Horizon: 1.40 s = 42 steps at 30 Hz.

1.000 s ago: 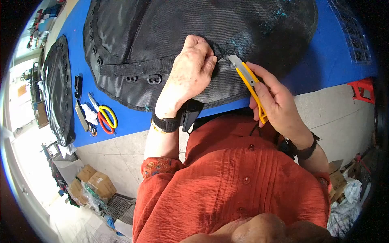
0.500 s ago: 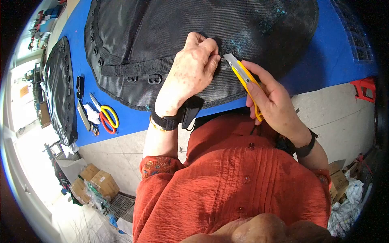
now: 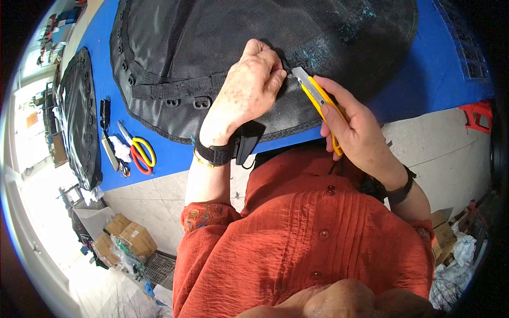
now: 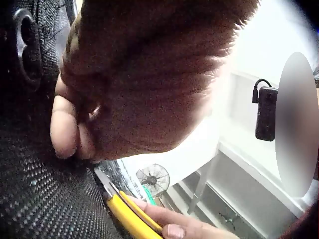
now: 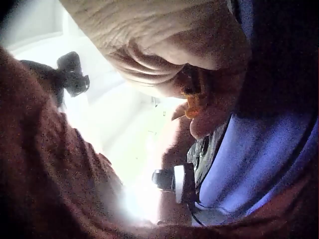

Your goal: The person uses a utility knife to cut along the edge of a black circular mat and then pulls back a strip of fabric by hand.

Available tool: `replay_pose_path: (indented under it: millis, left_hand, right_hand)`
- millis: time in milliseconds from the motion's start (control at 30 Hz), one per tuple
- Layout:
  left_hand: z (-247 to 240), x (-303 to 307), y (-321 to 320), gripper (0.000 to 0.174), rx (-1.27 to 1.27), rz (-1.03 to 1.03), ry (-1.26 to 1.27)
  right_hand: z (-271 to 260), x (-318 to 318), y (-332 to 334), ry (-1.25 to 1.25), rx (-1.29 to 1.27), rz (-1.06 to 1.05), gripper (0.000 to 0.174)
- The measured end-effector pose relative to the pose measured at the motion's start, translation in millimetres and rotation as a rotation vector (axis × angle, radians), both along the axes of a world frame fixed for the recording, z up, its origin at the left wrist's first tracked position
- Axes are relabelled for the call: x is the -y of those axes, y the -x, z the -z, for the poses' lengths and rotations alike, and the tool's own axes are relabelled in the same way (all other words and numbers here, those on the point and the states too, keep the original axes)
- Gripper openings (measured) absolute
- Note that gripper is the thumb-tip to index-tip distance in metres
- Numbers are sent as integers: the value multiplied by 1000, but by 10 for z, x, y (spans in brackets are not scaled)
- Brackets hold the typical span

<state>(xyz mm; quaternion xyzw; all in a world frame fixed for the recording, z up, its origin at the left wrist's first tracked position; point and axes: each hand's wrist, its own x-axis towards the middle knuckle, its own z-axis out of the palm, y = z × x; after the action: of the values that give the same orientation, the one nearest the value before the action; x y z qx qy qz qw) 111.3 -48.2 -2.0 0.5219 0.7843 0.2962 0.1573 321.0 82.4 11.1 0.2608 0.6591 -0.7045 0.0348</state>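
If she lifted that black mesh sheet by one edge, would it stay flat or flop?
Probably flop: the black mesh sheet is thin woven fabric that the left hand pinches between fingertips. Its stitched strap likely stiffens that strip.

Yellow utility knife [image 3: 313, 93], blade out, tip on black mesh fabric [image 3: 238, 26] spread over blue table [image 3: 424, 79]

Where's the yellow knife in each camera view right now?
Head: knife right of centre, gripped by right hand.
Left wrist: bottom centre, under the fingertips.
Right wrist: yellow sliver, upper right.
Shared landmark: left hand, pinching black mesh beside the blade.
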Motion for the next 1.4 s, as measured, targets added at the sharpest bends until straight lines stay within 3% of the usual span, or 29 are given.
replay_pose_path:
  millis: [700,900,1100,1167,1267,1333,1400]
  left_hand:
    - [13,0,6,15,16,10,-8]
    - [22,2,7,15,11,14,-15]
    - [34,8,20,12,12,13,4]
    - [75,35,47,12,28,19,-24]
    - [39,138,54,12,115,-15,-35]
    - [-101,322,46,8,87,-211,-121]
    - [-274,423,33,8,5,-399,-12]
  right_hand:
    - [-2,41,26,-147,38,-16,43]
    - [-7,23,52,-35,55,4,45]
    - [-29,105,-57,-85,14,-126,42]
    - [-4,110,-71,-153,-3,-50,42]
    - [-65,2,-148,-165,46,4,44]
    - [-129,-85,-222,-175,81,55,45]
    - [-152,-134,-230,-137,61,63,45]
